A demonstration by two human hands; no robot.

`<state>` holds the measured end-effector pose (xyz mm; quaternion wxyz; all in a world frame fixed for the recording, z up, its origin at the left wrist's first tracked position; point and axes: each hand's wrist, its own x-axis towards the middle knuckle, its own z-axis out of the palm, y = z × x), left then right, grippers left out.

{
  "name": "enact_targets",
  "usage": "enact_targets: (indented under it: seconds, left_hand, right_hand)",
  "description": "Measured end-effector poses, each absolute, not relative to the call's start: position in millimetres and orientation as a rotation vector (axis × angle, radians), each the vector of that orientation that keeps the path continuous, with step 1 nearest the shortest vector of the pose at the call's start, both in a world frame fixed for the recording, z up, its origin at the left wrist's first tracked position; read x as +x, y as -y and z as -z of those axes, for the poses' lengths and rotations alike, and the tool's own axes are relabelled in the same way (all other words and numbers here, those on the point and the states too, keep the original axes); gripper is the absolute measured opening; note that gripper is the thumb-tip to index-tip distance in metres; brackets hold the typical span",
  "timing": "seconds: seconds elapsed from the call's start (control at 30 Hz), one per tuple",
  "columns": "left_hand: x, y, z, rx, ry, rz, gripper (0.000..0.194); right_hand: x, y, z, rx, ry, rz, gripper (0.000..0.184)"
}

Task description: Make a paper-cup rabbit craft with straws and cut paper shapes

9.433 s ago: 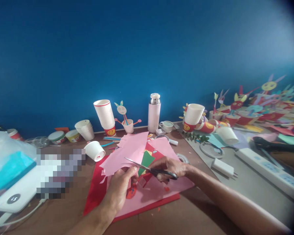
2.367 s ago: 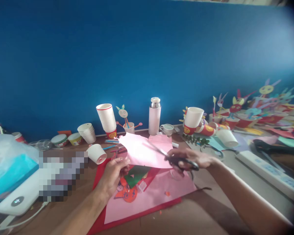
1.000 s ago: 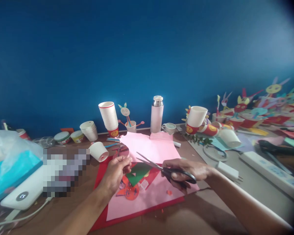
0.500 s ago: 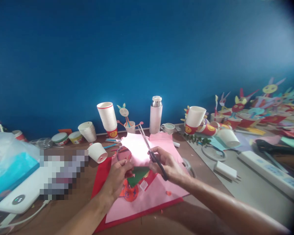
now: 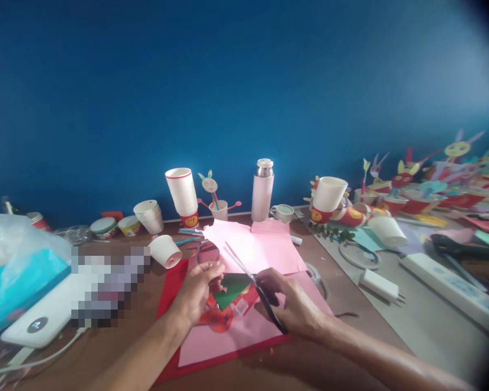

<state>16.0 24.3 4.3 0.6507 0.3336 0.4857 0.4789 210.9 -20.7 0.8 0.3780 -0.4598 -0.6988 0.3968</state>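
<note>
My left hand (image 5: 199, 288) is closed, its thumb and fingertips pinching the lower left edge of a pink paper sheet (image 5: 269, 255). The sheet is raised above the table and its upper left edge is ragged. In my right hand (image 5: 291, 304) are black-handled scissors (image 5: 250, 279), their blades slanting up and left across the front of the sheet. Beneath lie a green paper piece (image 5: 228, 290), an orange paper shape with dark markings (image 5: 220, 320) and a small clear square piece (image 5: 241, 308), on a larger pink sheet (image 5: 212, 347) with red paper (image 5: 169, 288) under it.
A stack of paper cups (image 5: 181, 190), a rabbit-faced cup figure (image 5: 209, 185) and a pink thermos (image 5: 263, 193) stand by the blue wall. A paper cup (image 5: 165, 252) lies at left beside a white power bank (image 5: 44, 320). Rightward are a charger (image 5: 378, 286) and a power strip (image 5: 452, 288).
My right hand has drawn the scissors down and toward me, so the blades sit lower and lean further left. My left hand stays at the paper's edge. The view has shifted slightly.
</note>
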Motion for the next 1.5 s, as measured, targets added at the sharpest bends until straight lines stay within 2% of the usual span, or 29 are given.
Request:
enact_targets:
  seconds: [0.17,0.3,0.67,0.97,1.1,1.5]
  left_hand:
    - [20.8,-23.4,-1.7,0.685,-1.082,-1.078,0.016]
    - [25.6,-18.4,0.7,0.647,-1.063,-1.055,0.013]
    - [40.5,-0.8,0.6,0.587,-1.023,-1.092,0.009]
    - [43.1,1.5,-4.0,0.592,-0.944,-1.086,0.014]
    - [43.0,3.0,-8.4,0.584,-0.963,-1.083,0.014]
    - [42.9,2.6,6.9,0.624,-0.987,-1.155,0.01]
  right_hand:
    - [201.0,19.8,-1.0,-1.063,1.251,-1.346,0.028]
    - [176.6,22.0,5.8,-0.973,1.049,-1.429,0.032]
    - [150.6,5.1,18.9,-0.924,0.921,-1.38,0.037]
    - [154.8,15.3,20.8,-0.941,0.914,-1.479,0.037]
    - [154.8,16.1,15.4,-0.992,0.804,-1.395,0.04]
    - [140.8,14.3,13.5,-0.956,0.773,-1.374,0.046]
